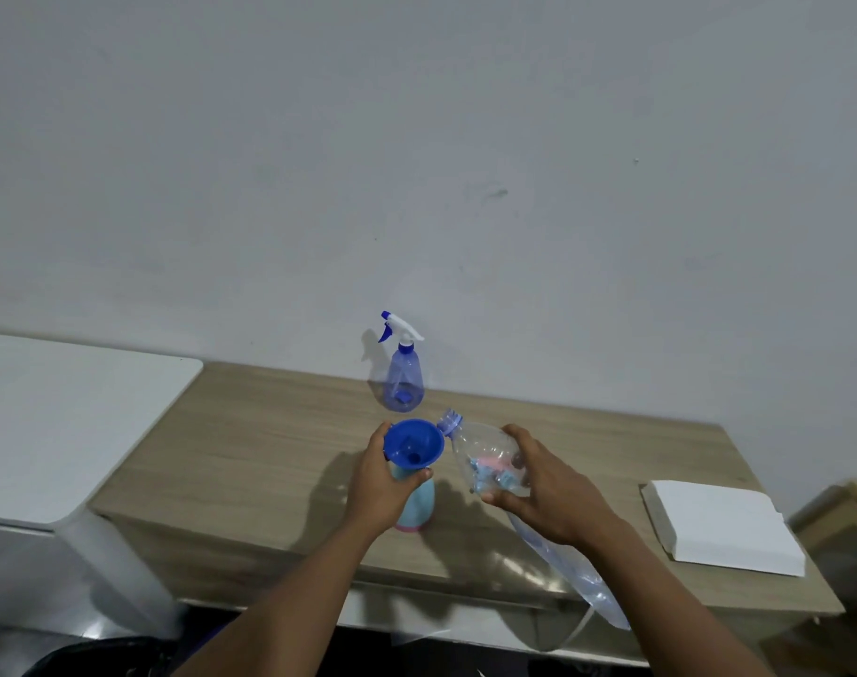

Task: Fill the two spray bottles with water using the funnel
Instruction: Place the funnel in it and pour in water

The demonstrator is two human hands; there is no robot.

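Left hand point(375, 486) gripping pale spray bottle point(419, 505) under blue funnel point(413, 449); right hand point(546, 495) clasping tilted clear water bottle point(485, 461), label unreadable. Blue spray bottle point(403, 378) upright behind, seemingly empty.

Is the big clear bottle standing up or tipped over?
Tipped. The right hand holds the clear bottle slanted, its open neck pointing at the blue funnel on the light blue spray bottle.
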